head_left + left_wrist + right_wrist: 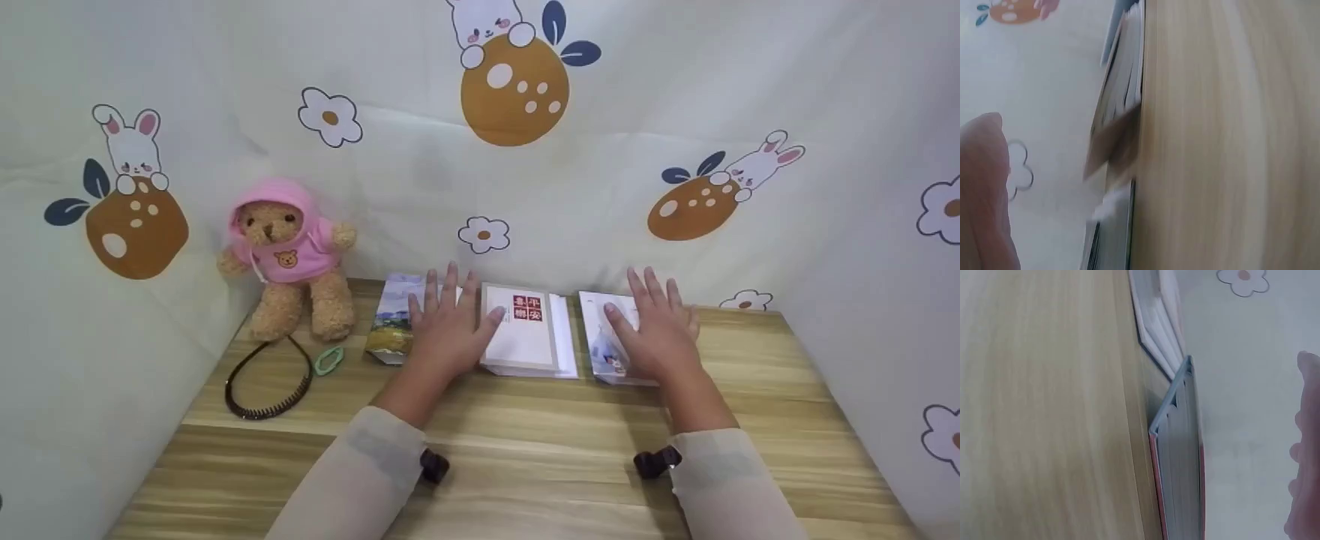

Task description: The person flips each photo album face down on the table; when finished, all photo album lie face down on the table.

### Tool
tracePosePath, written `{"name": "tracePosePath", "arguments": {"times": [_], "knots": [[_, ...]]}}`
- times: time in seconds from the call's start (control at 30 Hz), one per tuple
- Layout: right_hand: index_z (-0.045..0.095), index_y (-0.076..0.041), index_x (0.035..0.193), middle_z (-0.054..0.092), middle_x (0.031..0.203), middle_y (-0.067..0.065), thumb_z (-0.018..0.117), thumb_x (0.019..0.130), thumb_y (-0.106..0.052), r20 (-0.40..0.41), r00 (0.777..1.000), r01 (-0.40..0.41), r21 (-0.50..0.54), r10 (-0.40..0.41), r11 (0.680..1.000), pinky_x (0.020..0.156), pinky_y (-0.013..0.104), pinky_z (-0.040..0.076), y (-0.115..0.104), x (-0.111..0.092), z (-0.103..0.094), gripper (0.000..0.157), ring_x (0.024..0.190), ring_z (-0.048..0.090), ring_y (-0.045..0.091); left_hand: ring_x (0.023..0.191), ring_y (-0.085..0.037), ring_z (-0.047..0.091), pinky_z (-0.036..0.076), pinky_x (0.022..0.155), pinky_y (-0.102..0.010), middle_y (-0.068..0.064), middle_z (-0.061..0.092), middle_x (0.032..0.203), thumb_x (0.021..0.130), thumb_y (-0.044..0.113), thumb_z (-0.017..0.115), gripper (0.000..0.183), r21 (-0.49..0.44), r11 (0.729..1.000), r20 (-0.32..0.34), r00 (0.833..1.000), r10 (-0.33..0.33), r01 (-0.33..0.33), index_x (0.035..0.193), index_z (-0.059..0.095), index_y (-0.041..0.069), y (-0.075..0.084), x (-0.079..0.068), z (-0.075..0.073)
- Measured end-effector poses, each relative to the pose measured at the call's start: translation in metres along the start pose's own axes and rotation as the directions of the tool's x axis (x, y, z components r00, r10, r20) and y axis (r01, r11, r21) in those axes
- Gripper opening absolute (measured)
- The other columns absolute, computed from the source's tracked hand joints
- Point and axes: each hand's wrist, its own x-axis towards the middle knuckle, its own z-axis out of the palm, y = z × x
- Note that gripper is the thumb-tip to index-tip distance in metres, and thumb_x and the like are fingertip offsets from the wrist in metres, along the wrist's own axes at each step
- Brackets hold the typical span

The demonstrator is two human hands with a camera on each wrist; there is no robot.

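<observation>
Head: left hand point(448, 330) and right hand point(664, 337), fingers splayed, gripping nothing, partly hide the landscape-covered booklet point(388, 322) and blue-illustrated booklet point(604, 352); the red-lettered booklet point(517, 343) lies between, on the wood-grain tabletop point(757, 390); I'd judge the row laid out, anything left unclear | Left wrist: booklet edges blurred, hand cropped, apart from them | Right wrist: artwork unreadable edge-on, hand cropped

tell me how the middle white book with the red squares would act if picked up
The middle book would probably splay open if lifted by its top cover alone, since its pages look loosely fanned in the left wrist view. Its straight edges suggest a fairly stiff cover. Lying broad face up, it seems unlikely to roll.
</observation>
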Motion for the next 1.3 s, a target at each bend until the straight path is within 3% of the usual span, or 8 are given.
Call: {"name": "tracePosePath", "arguments": {"times": [0.13,0.27,0.5,0.67,0.93,1.1,1.2,1.3], "knots": [[0.006,-0.033,0.174,0.015,0.182,0.013,0.031,0.104,-0.076,-0.037,0.999,-0.017,0.073,0.02,0.997,0.125,0.084,0.008,0.014,-0.007,-0.012,0.086,0.166,0.012,0.049,0.17,-0.037,-0.005,0.007,0.135,-0.069,-0.004,0.002,0.184,0.103,0.078,0.034,0.089,-0.125,0.991,0.023,0.999,0.049,-0.045,0.174,0.013,0.028,0.028,-0.006,0.013],[0.008,-0.031,0.174,0.022,0.179,0.019,0.034,0.105,-0.074,-0.054,0.997,-0.051,0.138,0.059,0.989,0.124,0.083,0.017,0.029,-0.012,-0.021,0.085,0.163,0.02,0.052,0.17,-0.037,-0.003,0.011,0.135,-0.069,-0.003,0.005,0.184,0.104,0.075,0.039,0.088,-0.26,0.962,0.042,0.994,0.099,-0.084,0.174,0.013,0.028,0.055,-0.011,0.024],[0.014,-0.027,0.174,0.039,0.172,0.02,0.049,0.103,-0.072,0.002,0.99,-0.134,0.289,0.139,0.948,0.126,0.078,0.024,0.05,-0.02,-0.022,0.091,0.159,0.029,0.053,0.17,-0.034,0.006,0.018,0.135,-0.064,-0.001,0.014,0.183,0.1,0.052,0.069,0.094,-0.474,0.874,0.097,0.981,0.171,-0.105,0.174,0.016,0.027,0.106,-0.02,0.042],[0.02,-0.02,0.173,0.043,0.17,0.019,0.054,0.103,-0.068,0.042,0.987,-0.157,0.383,0.153,0.91,0.127,0.072,0.031,0.06,-0.02,-0.016,0.091,0.159,0.035,0.047,0.167,-0.035,0.02,0.024,0.136,-0.055,-0.008,0.024,0.18,0.095,0.039,0.078,0.097,-0.589,0.808,0.164,0.974,0.159,-0.032,0.172,0.023,0.016,0.132,-0.023,0.059],[0.024,-0.016,0.172,0.054,0.163,0.015,0.067,0.106,-0.041,0.135,0.987,-0.145,0.499,0.089,0.855,0.13,0.064,0.032,0.076,-0.019,0.001,0.082,0.155,0.046,0.043,0.16,-0.038,0.037,0.03,0.135,-0.048,-0.023,0.036,0.172,0.101,0.017,0.067,0.079,-0.666,0.743,0.228,0.967,0.118,0.066,0.167,0.028,-0.003,0.139,-0.031,0.083],[0.032,-0.013,0.169,0.05,0.166,0.013,0.071,0.104,-0.025,0.249,0.961,-0.236,0.496,0.123,0.836,0.13,0.059,0.035,0.084,-0.023,0.006,0.077,0.159,0.04,0.04,0.152,-0.035,0.05,0.039,0.13,-0.047,-0.021,0.052,0.162,0.1,0.005,0.059,0.066,-0.667,0.741,0.262,0.956,0.135,0.078,0.163,0.04,0.002,0.139,-0.032,0.094],[0.037,-0.01,0.167,0.05,0.166,0.013,0.071,0.103,-0.02,0.272,0.953,-0.255,0.486,0.133,0.836,0.13,0.058,0.035,0.084,-0.024,0.006,0.073,0.16,0.038,0.038,0.156,-0.034,0.046,0.036,0.132,-0.046,-0.019,0.049,0.166,0.099,0.003,0.058,0.07,-0.661,0.745,0.284,0.95,0.13,0.096,0.165,0.038,0.006,0.139,-0.033,0.098],[0.038,-0.01,0.167,0.05,0.165,0.013,0.07,0.104,-0.018,0.268,0.954,-0.253,0.482,0.134,0.839,0.129,0.057,0.037,0.083,-0.024,0.006,0.071,0.161,0.037,0.038,0.158,-0.034,0.043,0.033,0.133,-0.045,-0.018,0.046,0.168,0.1,0.004,0.06,0.071,-0.677,0.729,0.29,0.947,0.135,0.103,0.166,0.036,0.005,0.139,-0.032,0.099]]}}
